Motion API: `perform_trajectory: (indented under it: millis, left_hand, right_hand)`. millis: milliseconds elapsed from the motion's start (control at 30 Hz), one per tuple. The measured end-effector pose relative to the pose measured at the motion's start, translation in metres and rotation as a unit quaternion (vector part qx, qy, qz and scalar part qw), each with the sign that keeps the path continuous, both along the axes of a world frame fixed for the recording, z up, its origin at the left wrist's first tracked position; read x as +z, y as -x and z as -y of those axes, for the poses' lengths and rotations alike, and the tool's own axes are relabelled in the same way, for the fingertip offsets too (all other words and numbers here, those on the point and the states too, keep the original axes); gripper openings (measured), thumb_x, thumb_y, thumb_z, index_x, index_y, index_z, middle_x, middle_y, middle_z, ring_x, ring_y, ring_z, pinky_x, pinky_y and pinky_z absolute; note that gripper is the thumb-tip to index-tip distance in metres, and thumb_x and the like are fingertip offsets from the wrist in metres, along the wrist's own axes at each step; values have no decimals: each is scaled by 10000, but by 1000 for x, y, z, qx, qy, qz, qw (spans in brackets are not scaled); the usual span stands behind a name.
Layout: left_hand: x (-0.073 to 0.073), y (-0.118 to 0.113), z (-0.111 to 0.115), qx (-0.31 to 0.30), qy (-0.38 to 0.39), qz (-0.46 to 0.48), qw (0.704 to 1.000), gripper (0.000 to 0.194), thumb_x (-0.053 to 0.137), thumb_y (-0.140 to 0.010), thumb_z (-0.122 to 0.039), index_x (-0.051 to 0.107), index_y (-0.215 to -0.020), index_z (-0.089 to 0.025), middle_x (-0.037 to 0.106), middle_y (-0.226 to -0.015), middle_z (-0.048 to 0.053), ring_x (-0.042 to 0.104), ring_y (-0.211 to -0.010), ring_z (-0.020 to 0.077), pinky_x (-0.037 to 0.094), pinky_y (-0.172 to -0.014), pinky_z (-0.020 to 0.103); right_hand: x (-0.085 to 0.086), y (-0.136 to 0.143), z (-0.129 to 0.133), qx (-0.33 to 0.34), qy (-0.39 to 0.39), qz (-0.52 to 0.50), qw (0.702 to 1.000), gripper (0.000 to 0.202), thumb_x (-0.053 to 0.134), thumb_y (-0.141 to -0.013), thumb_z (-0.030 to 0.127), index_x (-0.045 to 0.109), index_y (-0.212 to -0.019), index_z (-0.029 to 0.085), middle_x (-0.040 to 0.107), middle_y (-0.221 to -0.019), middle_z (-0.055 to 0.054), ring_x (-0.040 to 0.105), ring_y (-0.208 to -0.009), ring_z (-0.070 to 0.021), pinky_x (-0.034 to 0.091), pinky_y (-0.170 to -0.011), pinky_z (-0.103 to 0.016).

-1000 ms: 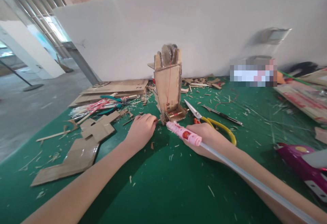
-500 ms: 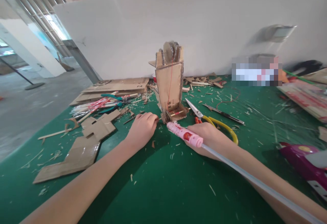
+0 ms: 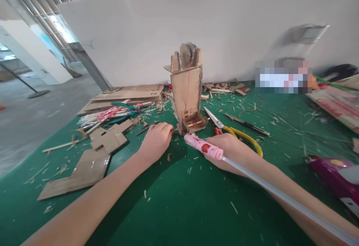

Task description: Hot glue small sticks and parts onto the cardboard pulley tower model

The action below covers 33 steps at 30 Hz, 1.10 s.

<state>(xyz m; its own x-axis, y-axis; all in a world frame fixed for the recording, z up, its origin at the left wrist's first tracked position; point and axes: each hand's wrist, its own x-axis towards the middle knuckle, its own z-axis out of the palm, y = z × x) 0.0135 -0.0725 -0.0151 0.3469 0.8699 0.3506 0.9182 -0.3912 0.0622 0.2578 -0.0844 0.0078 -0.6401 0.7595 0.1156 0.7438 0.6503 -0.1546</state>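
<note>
A tall cardboard model (image 3: 185, 92) stands upright on the green table, with round discs at its top and a red string down its front. My left hand (image 3: 158, 141) is closed at the model's lower left corner, its fingertips round the end of a thin stick. To the right, my right hand (image 3: 228, 150) is closed beside a pink patterned tube (image 3: 204, 147) with a long translucent rod running out of its back. The tube's front end is by the model's base. What my right fingers grip is mostly hidden behind the tube.
Scissors with yellow handles (image 3: 244, 137) and a craft knife (image 3: 246, 124) lie right of the model. Cardboard pieces (image 3: 91, 167) and teal-handled pliers (image 3: 123, 117) are on the left. A purple device (image 3: 333, 178) sits at the right edge. Scraps litter the table.
The view has shifted very slightly. Both hands, the pink tube and the model hold nearly the same places.
</note>
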Motion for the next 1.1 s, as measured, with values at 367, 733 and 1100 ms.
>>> perform_trajectory:
  millis: [367, 733, 1100]
  left_hand:
    - [-1, 1, -1, -10, 11, -3, 1000, 202, 382, -949, -202, 578, -922, -160, 634, -910, 52, 584, -898, 199, 406, -802, 351]
    - [2, -1, 2, -6, 28, -10, 1000, 210, 378, -951, -203, 581, -918, -157, 633, -913, 54, 584, -907, 202, 410, -804, 356]
    - [2, -2, 2, -11, 25, -7, 1000, 225, 374, -952, -207, 591, -914, -161, 643, -901, 56, 589, -895, 203, 412, -797, 360]
  right_hand:
    - [-4, 0, -1, 21, 9, -6, 1000, 207, 467, -827, 280, 435, -640, 198, 545, -623, -7, 475, -553, -121, 255, -531, -270]
    - [-2, -2, 2, 3, 34, -48, 998, 109, 460, -788, 182, 409, -694, 204, 560, -696, -24, 526, -619, -142, 299, -559, -268]
    - [-2, 0, 2, 11, 35, -49, 998, 153, 480, -768, 211, 364, -669, 211, 529, -660, -8, 501, -579, -129, 283, -544, -264]
